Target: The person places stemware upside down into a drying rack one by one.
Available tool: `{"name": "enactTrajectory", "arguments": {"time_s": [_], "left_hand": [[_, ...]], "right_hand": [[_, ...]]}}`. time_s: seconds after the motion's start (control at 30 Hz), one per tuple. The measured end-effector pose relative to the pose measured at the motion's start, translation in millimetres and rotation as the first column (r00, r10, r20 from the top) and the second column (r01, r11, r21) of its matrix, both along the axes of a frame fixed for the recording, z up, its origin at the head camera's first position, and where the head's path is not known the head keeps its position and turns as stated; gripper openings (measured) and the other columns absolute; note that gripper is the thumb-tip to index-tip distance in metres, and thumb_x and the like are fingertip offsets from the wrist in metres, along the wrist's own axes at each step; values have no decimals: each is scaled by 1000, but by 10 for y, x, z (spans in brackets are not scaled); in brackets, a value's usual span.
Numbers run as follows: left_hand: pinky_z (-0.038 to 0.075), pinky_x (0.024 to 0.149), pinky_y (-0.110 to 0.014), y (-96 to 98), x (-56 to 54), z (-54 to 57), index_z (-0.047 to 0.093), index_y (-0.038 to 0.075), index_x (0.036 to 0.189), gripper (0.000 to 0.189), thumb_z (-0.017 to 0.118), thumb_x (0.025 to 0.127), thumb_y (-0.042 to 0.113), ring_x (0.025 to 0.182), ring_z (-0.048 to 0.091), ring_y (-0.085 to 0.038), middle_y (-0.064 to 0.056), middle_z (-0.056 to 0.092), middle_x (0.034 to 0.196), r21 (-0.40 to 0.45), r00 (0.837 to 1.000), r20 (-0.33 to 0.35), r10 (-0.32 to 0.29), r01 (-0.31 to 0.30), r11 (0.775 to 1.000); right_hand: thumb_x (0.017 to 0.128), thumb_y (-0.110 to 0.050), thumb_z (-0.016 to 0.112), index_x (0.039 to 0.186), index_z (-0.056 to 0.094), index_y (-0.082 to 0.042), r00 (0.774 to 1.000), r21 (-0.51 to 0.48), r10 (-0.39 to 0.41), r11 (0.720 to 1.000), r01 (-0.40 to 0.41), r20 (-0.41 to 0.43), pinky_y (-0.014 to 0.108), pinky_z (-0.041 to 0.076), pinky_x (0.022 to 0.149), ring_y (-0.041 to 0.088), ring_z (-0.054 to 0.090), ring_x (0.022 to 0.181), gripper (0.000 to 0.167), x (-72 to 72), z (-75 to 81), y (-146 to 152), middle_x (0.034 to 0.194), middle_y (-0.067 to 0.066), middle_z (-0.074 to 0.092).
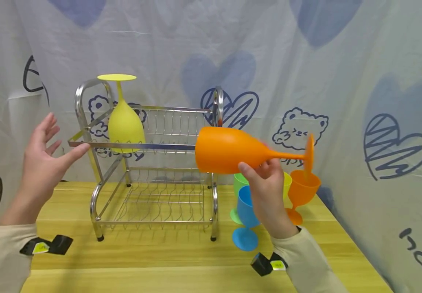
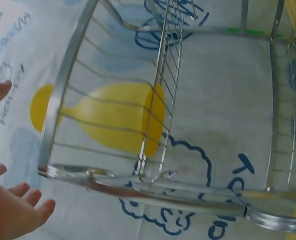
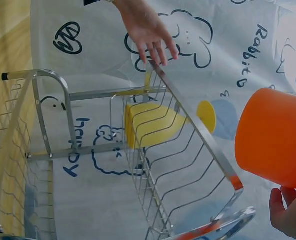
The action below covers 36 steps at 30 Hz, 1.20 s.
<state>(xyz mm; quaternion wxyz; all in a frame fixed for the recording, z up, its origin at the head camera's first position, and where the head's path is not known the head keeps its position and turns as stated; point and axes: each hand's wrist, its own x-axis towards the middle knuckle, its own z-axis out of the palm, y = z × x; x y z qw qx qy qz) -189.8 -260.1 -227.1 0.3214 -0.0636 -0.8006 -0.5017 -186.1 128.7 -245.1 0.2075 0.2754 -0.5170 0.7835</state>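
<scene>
You grip an orange goblet [image 1: 229, 150] sideways in your right hand [image 1: 271, 195] at center right, your left hand [image 1: 46, 162], at frame left, spread-fingered beside a metal rack [image 1: 167, 147].

Goblet [image 1: 229, 149] — smooth plastic, rack [image 1: 167, 147] — glossy metal

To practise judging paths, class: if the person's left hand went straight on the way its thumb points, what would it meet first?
Probably the rack's upper front rail, at its left end. The left hand overlaps it in the head view; depth, and whether they touch, is unclear.
</scene>
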Motion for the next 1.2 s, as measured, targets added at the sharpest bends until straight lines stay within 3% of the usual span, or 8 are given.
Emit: {"name": "enactTrajectory", "arguments": {"time_s": [0.23,0.4,0.47,0.67,0.83,0.97,1.07,1.2], "left_hand": [[11,116,-52,-158,-261,32,-3,24,156,93,66,93,23,146,7,-27,-4,0,162,-46,981,151,-126,134,990],[15,113,-59,-172,-356,13,-9,22,155,96,65,94,22,145,12,-32,-5,2,162,-51,969,183,-165,177,983],[20,112,-57,-178,-378,2,-12,21,154,97,64,94,23,143,17,-34,-4,3,162,-56,969,188,-162,175,983],[40,104,-30,-241,-449,-9,-13,22,154,97,64,95,27,128,39,-28,-5,8,161,-112,970,206,-130,155,982],[43,102,-33,-283,-497,-2,-10,19,155,95,63,95,26,115,43,-14,-15,10,160,-116,960,234,-153,184,976],[46,90,-16,-296,-527,-6,-8,17,155,94,64,95,24,110,43,-9,-19,11,159,-120,957,234,-171,203,972],[46,96,-24,-301,-540,-11,-5,18,156,92,63,95,23,109,45,-5,-19,11,158,-121,955,235,-182,215,969],[36,105,-54,-296,-553,-24,-3,20,156,89,63,96,24,106,45,1,-18,10,159,-106,950,240,-200,230,967]], "right_hand": [[83,-1,63,135,40,-3,998,32,19,999,-17,-60,36,47,99,30,54,117,57,-140,217,-211,128,15,53],[84,0,64,138,38,-1,997,84,27,996,-22,-66,35,47,99,29,54,117,61,-242,352,-337,130,16,52],[84,2,64,138,38,0,997,101,33,995,-26,-70,36,47,99,29,55,116,61,-285,398,-385,130,17,52],[85,5,66,137,38,1,995,179,20,984,-3,-94,34,46,100,27,56,113,60,-405,508,-519,127,17,53],[86,2,68,136,41,1,993,252,-2,967,32,-119,33,48,97,25,57,111,57,-524,567,-621,125,15,55],[86,-2,70,133,44,-1,991,301,-23,952,62,-131,32,51,93,24,58,108,53,-626,608,-696,123,13,56],[87,-7,71,131,45,-1,987,352,-58,930,109,-152,30,52,91,22,59,106,51,-700,636,-752,121,12,56],[87,-14,73,129,46,-2,976,431,-122,882,191,-183,28,52,89,21,58,103,51,-793,679,-824,118,11,57]]}}
